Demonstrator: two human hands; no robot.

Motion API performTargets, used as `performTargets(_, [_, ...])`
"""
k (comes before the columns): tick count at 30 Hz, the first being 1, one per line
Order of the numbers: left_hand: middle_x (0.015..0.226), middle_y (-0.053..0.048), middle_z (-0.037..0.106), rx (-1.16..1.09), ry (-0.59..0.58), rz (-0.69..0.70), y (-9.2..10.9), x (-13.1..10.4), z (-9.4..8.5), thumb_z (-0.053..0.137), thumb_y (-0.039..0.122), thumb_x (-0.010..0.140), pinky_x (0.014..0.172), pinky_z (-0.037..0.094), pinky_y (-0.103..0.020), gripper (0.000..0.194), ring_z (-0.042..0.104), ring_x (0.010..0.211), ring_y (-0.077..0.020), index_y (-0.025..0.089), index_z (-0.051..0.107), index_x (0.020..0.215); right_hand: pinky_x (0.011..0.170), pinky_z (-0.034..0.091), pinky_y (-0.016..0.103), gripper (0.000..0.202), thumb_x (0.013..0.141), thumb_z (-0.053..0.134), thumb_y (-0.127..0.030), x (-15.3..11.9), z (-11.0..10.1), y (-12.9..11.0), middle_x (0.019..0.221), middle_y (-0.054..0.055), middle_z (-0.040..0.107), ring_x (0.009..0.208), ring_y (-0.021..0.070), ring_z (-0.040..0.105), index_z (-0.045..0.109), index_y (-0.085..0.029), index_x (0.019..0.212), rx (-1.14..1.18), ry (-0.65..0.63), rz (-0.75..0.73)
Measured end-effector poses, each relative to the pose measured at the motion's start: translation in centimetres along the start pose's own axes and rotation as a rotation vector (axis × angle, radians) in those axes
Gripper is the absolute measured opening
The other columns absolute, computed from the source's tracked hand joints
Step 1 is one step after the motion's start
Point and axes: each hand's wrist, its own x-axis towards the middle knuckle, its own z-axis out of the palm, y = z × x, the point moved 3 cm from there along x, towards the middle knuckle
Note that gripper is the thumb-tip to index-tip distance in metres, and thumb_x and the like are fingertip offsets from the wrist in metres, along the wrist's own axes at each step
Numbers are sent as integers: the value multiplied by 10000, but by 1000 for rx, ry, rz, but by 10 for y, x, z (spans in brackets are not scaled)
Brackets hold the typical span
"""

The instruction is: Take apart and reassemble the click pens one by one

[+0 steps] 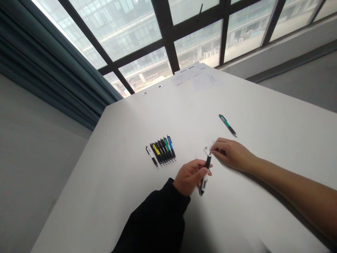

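My left hand point(190, 175) is closed around a white-and-black pen point(204, 183), which stands tilted with its black grip end upward and its dark end toward me. Beside that upper end, my right hand point(228, 150) has thumb and fingers pinched together; what they hold, if anything, is too small to make out. A small clear-and-white piece point(206, 150) shows just left of the right fingertips. Farther back, beyond the right hand, lies a green-and-black pen point(228, 125).
Left of my hands, several pens lie side by side, among them a yellow pen point(157, 151), a blue pen point(171, 147) and a white pen point(152, 156). Paper sheets point(206, 81) lie at the white table's point(110, 189) far end, near the windows. A curtain point(52, 59) hangs at left.
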Motion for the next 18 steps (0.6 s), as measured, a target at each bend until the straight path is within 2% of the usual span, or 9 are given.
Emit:
performTargets(6, [791,-39,657,-27,21,-3,6,0,-1,710,564,825,419,377,-175,513,492,468,-47,103,676,1048,720,497,327,167,940,567,-296,-5,-4,-8,938,91,668,782,203,637,683,-180,974,39,0,-65])
performTargets(9, [763,-25,647,-54,47,-2,7,0,-4,723,548,820,423,373,-176,486,480,459,-45,111,671,1025,777,527,346,238,959,549,-317,-7,2,-12,1075,120,660,860,219,664,660,-188,1125,19,-28,-144])
performTargets(13, [731,-11,636,-118,83,17,4,2,-9,731,535,820,422,371,-177,461,482,469,-52,120,668,1011,854,551,373,318,970,514,-269,-6,10,-18,1307,135,614,998,246,685,615,-215,1267,-55,-109,-250])
performTargets(15, [754,-17,642,-151,95,34,1,3,-11,730,530,824,424,377,-175,459,499,496,-59,122,670,1025,894,550,396,305,975,497,-243,-6,11,-21,1336,132,615,1069,266,674,633,-213,1246,-88,-142,-282])
performTargets(18, [782,-26,650,-181,108,59,-2,4,-13,727,505,837,434,388,-171,436,521,531,-65,124,677,1042,901,550,398,266,992,471,-240,-6,10,-23,1228,128,670,1050,255,675,682,-194,1148,-67,-162,-297])
